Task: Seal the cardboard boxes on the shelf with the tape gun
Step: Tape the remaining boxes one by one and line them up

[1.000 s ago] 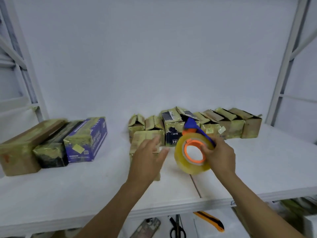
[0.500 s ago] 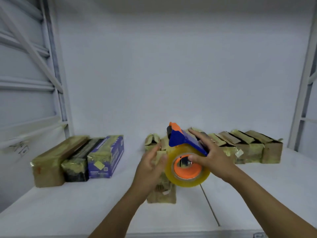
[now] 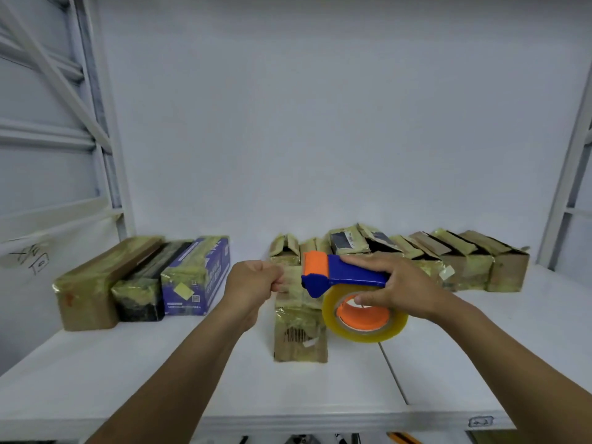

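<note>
Head view: target box (image 3: 299,318) on shelf (image 3: 128,379), below and between hands, long axis near-far. Right hand (image 3: 397,283) grips tape gun (image 3: 346,280) over box, mouth pointing left. Left hand (image 3: 253,283) curled just left of mouth; whether it pinches tape, cannot tell.

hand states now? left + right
Left hand: closed in a pinch, probably on the tape end; clear tape, hard to see.
Right hand: closed, holding the tape gun.
</note>
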